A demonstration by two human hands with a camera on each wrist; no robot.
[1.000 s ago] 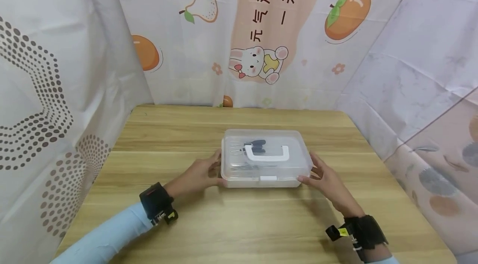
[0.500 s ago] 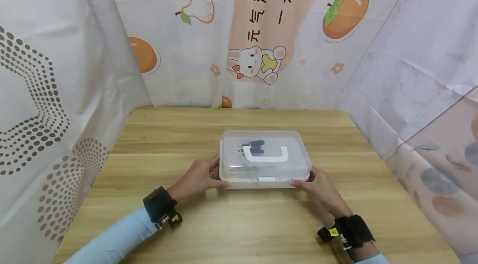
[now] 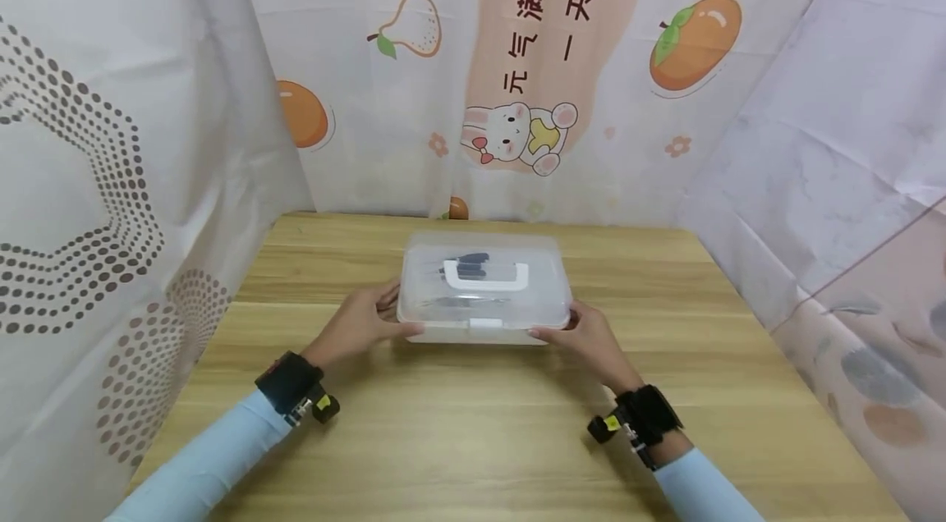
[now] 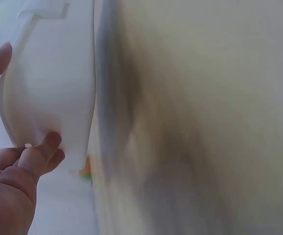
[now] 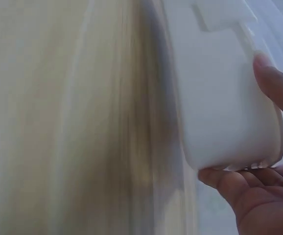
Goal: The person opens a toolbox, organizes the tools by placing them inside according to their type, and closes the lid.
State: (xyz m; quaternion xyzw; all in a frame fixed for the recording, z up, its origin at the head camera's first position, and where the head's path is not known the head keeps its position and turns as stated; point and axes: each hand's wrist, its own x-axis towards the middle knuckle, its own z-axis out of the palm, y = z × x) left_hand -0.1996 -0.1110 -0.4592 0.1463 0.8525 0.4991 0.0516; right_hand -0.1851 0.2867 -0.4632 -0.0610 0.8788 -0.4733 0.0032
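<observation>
A translucent plastic storage box (image 3: 532, 296) with a white carry handle (image 3: 486, 285) and a front latch (image 3: 485, 324) is held between both hands in the head view. Its lid is closed; several dark-handled tools (image 3: 471, 265) show through it. My left hand (image 3: 362, 326) grips the left end, thumb on the front wall, fingers against the side. At the other end my right hand (image 3: 590, 340) holds the box the same way. Both wrist views show the box's white wall (image 4: 53, 88) close over the table, with fingertips (image 5: 207, 177) pressed to its end.
The wood-grain table (image 3: 473, 432) spreads out under the box and around it. A printed fruit curtain (image 3: 369, 144) hangs along the back edge, with plain and dotted cloths at the sides. Black camera straps (image 3: 291, 382) sit on both wrists.
The right hand closes in on the box's right end, its thumb coming onto the front wall. Both hands then carry the box to the left. The head view has shifted slightly.
</observation>
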